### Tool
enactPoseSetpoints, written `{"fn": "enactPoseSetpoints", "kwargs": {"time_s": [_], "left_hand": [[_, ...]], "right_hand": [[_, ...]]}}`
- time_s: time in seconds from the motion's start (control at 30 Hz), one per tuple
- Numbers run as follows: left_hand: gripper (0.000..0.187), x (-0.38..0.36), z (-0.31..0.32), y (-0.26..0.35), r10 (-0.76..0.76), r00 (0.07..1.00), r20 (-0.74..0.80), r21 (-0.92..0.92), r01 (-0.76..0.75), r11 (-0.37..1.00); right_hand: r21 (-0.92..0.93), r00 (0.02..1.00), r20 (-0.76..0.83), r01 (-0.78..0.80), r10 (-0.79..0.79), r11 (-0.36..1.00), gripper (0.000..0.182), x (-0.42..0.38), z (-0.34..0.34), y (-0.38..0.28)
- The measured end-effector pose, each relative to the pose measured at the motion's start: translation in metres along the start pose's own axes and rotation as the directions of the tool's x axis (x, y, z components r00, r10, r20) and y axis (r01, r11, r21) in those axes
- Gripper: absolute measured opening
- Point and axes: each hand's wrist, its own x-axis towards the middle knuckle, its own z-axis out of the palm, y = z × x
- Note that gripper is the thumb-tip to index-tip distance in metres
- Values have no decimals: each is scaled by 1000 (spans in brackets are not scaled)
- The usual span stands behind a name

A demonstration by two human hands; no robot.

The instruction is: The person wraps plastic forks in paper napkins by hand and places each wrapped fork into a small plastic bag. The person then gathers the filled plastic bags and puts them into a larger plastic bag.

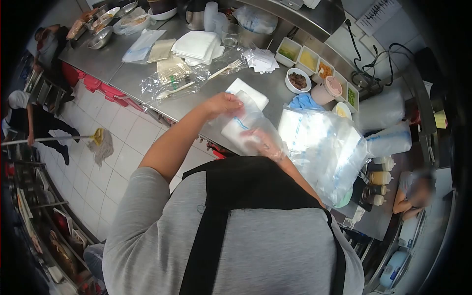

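Observation:
A clear plastic bag point(253, 118) with blue print is stretched between my two hands over the front edge of the steel counter. My left hand point(225, 105) is closed, pinching the bag's upper left edge. Through the plastic I see my right hand point(263, 142), which looks to be inside the bag with fingers stretched toward the left; the film blurs them. Just beyond my left hand lies a folded white napkin point(251, 92). To the right, a stack of clear printed bags point(319, 147) covers the counter, beside a blue cloth point(304, 101).
Beyond the bags stand a bowl of dark food point(298, 80), a pink-lidded tub point(328, 89) and several ingredient containers point(309, 59). Wrapped cutlery point(177, 78) and napkins point(196, 45) lie left. Sauce bottles point(381, 178) are right. A person with a mop point(101, 142) stands on the tiled floor.

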Motion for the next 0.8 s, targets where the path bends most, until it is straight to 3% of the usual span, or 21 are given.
{"fn": "enactPoseSetpoints", "kwargs": {"time_s": [0.03,0.13,0.2,0.3,0.43,0.5,0.6,0.67,0.77,0.8], "left_hand": [[26,4,-4,-5,7,1000,4,17,-7,1000],[23,5,-8,-4,-17,1000,-5,41,17,999],[21,-2,-11,4,-95,994,-48,39,97,995],[20,-7,-22,1,-48,998,48,131,41,991],[21,-11,-18,0,37,998,-53,136,-29,990],[24,-20,-18,3,43,998,-46,137,-37,990],[24,-45,-17,21,-25,1000,12,439,17,899],[20,-49,-15,23,0,999,-32,731,24,682],[18,-47,-13,0,149,988,-33,499,-113,859],[18,-49,-5,3,172,982,-72,431,-125,894]], "right_hand": [[-86,995,80,73,-66,994,38,-1,-3,4],[-192,973,206,-61,101,980,40,0,-9,-6],[-199,971,226,-30,75,980,42,3,-8,-9],[-214,952,304,45,23,976,47,13,-6,-7],[-318,931,360,59,63,946,54,25,-5,-12],[-270,935,348,30,68,963,54,25,-2,-14],[-308,938,328,-8,114,951,53,24,6,-24],[-440,951,294,50,91,897,58,19,6,-22],[-577,957,186,-78,224,813,67,19,25,-32],[-580,973,171,-28,155,814,77,18,23,-33]]}}
